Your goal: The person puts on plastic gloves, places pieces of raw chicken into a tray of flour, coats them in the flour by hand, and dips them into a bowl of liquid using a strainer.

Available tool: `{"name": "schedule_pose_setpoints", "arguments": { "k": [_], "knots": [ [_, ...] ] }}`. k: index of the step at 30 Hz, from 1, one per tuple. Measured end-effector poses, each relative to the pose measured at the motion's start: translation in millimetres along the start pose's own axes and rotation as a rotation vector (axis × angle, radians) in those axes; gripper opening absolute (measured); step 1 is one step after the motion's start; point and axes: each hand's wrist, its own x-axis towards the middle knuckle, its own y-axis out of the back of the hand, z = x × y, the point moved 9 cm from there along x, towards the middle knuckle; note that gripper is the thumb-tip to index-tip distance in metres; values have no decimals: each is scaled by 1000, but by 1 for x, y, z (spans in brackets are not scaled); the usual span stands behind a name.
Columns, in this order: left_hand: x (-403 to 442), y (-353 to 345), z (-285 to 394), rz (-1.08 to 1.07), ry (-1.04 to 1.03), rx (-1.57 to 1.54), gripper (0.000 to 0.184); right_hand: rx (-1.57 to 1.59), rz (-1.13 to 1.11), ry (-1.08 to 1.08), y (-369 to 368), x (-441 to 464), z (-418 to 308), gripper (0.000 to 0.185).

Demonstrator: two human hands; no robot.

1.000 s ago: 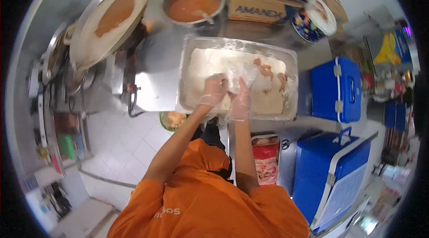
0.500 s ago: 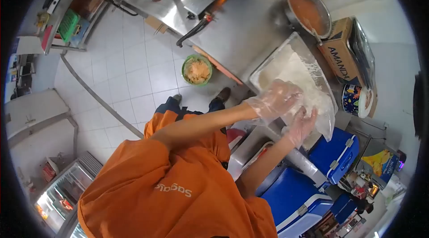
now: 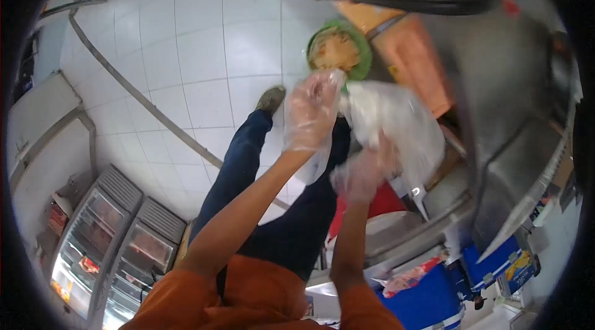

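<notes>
Right hand is blurred against the cloudy plastic bag, left hand curled by its edge — hands apart, grips can't be told. Bag has been swung off the tray, so powder contact is judged broken; whitish, bulging film is seen. Green basket is left beyond — on the floor.

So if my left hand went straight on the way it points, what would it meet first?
Probably the green container, next in line past your left hand. Depth is unclear, though; it looks lower down, so your fingers might pass above it.
</notes>
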Motion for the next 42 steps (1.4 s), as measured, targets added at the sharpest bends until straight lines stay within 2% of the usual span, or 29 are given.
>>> {"name": "schedule_pose_setpoints", "arguments": {
  "k": [1,3,4,5,7,9,11,14,17,21,24,26,27,28,29,30,32,33,34,35,36,37,38,39,40,41,42],
  "knots": [
    [18,11,-24,31,-2,150,24,103,68,40,-39,19,27,55],
    [46,20,-74,74,42,92,25,233,301,122,-90,55,83,56],
    [62,24,-95,104,57,55,25,153,403,5,-107,70,119,56],
    [74,28,-110,103,48,125,26,-30,488,-275,-116,79,158,59],
    [94,35,-127,105,19,110,26,-325,369,-314,-135,116,199,47],
    [103,41,-146,129,-2,67,26,-484,148,-329,-154,142,235,49],
    [110,44,-162,165,-23,-6,26,-505,-95,-329,-185,154,263,52],
    [108,40,-176,139,40,-121,27,-486,-329,-306,-227,153,283,56],
    [99,39,-177,85,95,-45,26,-419,-446,-289,-255,145,280,60],
    [74,42,-151,9,-85,161,26,-188,-420,-272,-235,130,240,66],
    [50,23,-107,-71,-62,118,22,-160,-16,186,-152,110,159,60],
    [23,-3,-47,-223,-138,261,19,57,-44,21,-109,63,126,48],
    [4,-24,16,-331,-261,415,17,173,-38,-55,-82,40,100,43],
    [-14,-52,69,-430,-422,550,16,117,-60,-31,-47,32,63,39],
    [-37,-70,112,-450,-674,467,11,62,-80,-5,-12,24,25,35],
    [-54,-91,158,-466,-777,414,10,-170,-152,60,20,21,-21,32],
    [-114,-129,242,-476,-932,311,9,-102,85,87,129,8,-92,28],
    [-146,-151,281,-468,-1192,249,7,-186,231,81,183,4,-126,20],
    [-171,-178,300,-524,-1237,288,7,-263,369,64,233,-6,-151,12],
    [-197,-205,313,-575,-1278,334,7,-387,481,125,284,-16,-166,18],
    [-227,-232,326,-679,-1348,249,9,-513,590,182,334,-22,-170,24],
    [-256,-266,311,-835,-1458,217,16,-490,774,139,383,-35,-137,19],
    [-275,-295,296,-962,-1418,433,20,-588,878,-1,438,-27,-143,18],
    [-290,-320,279,-1076,-1366,649,25,-482,913,-225,484,-23,-102,28],
    [-298,-346,261,-1180,-1310,860,30,-485,862,-334,520,-10,-62,35],
    [-300,-354,251,-1201,-1287,900,32,-487,801,-443,548,1,-20,43],
    [-294,-355,239,-1219,-1263,940,35,-716,809,-298,562,18,1,43]
  ]
}}
